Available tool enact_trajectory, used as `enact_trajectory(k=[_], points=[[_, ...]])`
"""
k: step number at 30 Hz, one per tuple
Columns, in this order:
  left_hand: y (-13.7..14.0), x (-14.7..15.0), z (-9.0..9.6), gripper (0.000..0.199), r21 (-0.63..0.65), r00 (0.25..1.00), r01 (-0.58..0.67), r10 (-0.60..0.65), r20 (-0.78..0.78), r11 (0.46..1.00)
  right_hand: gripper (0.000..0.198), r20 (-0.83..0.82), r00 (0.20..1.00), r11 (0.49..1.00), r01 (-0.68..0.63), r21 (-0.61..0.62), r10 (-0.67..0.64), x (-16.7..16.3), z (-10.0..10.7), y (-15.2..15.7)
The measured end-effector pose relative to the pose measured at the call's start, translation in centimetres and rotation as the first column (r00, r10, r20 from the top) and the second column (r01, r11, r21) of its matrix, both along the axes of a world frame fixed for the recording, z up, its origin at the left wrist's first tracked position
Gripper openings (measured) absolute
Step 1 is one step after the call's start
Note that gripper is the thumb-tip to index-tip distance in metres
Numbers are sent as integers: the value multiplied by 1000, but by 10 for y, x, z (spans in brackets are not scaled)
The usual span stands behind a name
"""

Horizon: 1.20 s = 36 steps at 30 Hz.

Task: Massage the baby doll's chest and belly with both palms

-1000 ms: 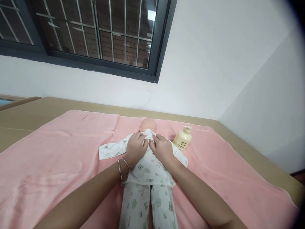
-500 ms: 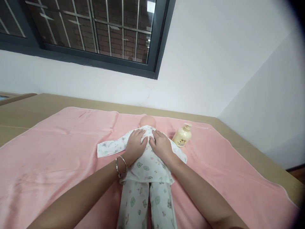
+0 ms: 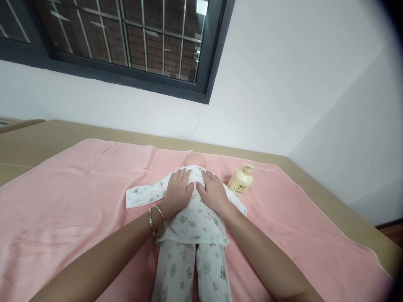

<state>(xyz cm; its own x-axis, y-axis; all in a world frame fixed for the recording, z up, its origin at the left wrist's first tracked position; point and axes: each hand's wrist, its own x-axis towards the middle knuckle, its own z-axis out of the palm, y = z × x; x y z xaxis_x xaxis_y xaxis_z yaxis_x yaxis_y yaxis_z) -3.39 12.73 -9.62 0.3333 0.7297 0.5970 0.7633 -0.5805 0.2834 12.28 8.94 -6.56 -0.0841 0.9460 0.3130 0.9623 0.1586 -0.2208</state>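
A baby doll (image 3: 194, 226) in white pyjamas with a small animal print lies stretched out, its bald head at the far end and its face out of sight. Flat on the left side of its upper back rests my left hand (image 3: 179, 191), fingers slightly spread, a silver bangle at the wrist. My right hand (image 3: 214, 192) lies open on the right side of the same back, its thumb near the other thumb. Just beyond the right hand, a pale yellow pump bottle (image 3: 241, 181) leans or stands tilted beside the doll's right-hand sleeve.
Under the doll spreads a pink blanket (image 3: 85, 188) with a few wrinkles, over a tan tabletop (image 3: 72, 131). A white wall (image 3: 258, 84) rises behind it, with a dark-framed barred window (image 3: 135, 79) at upper left.
Both hands stay on the doll's back; the left has shifted very slightly left. The doll's left-side sleeve and shirt hem have moved a little, and the view has tilted slightly.
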Motion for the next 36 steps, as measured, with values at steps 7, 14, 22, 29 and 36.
enact_trajectory(k=[7,14,22,29,36], points=[[-2,-2,5,41,91,988,155,-154,-17,984,53,2,987,986,-159,50,159,0,-4,4],[-19,-2,1,26,341,996,22,-49,72,940,50,108,994,996,-13,90,3,-18,2,-23],[-13,-2,2,40,141,1000,-7,5,15,990,57,56,996,997,72,22,-73,-8,7,-14],[-8,-1,2,44,10,1000,6,-6,30,1000,57,30,999,999,42,34,-43,-5,-1,-9],[-8,-2,3,43,2,996,25,-25,86,1000,57,0,1000,998,29,58,-29,-4,-2,-8]])
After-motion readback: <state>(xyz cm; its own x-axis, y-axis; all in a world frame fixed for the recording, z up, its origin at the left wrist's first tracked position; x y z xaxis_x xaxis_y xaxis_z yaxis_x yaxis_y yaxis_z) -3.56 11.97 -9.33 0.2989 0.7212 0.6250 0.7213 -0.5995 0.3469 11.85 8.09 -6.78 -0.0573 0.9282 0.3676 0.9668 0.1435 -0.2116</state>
